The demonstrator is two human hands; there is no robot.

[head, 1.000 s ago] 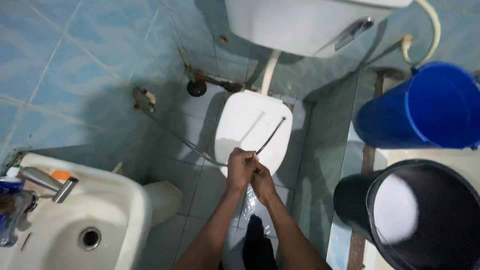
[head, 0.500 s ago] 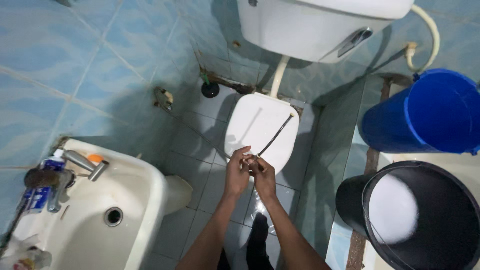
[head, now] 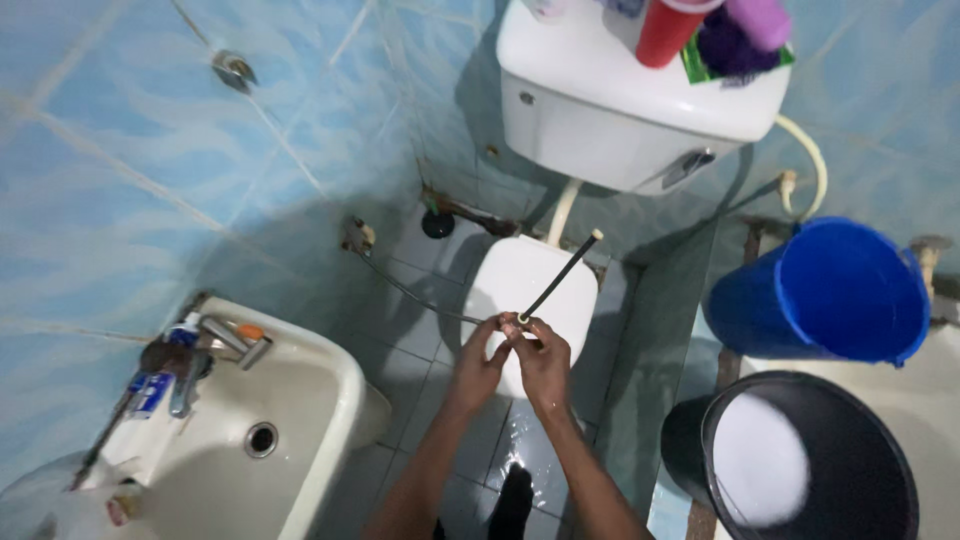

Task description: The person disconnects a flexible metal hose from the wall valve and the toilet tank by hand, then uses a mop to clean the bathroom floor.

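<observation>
The thin dark hose [head: 560, 275] rises at a slant from between both hands toward the cistern [head: 620, 110], its free end in the air just below the tank and above the closed white toilet lid [head: 520, 290]. The left hand [head: 482, 362] and right hand [head: 543, 362] meet in front of the lid, fingertips pinched together on the hose's lower end, where a second thin line [head: 400, 285] runs off left to a fitting on the blue tiled wall [head: 150, 150]. Open room lies over the lid and on the wet grey floor tiles [head: 530, 440] below the hands. To the left, the rim of a white basin [head: 330, 400] juts in, with a metal tap [head: 235, 340] at its back edge. To the right stand a blue bucket [head: 830, 295], whose contents I cannot tell, and a black bucket [head: 800, 465] showing a pale surface inside. On the cistern stand a red cup [head: 665, 30] and purple things [head: 745, 35].
</observation>
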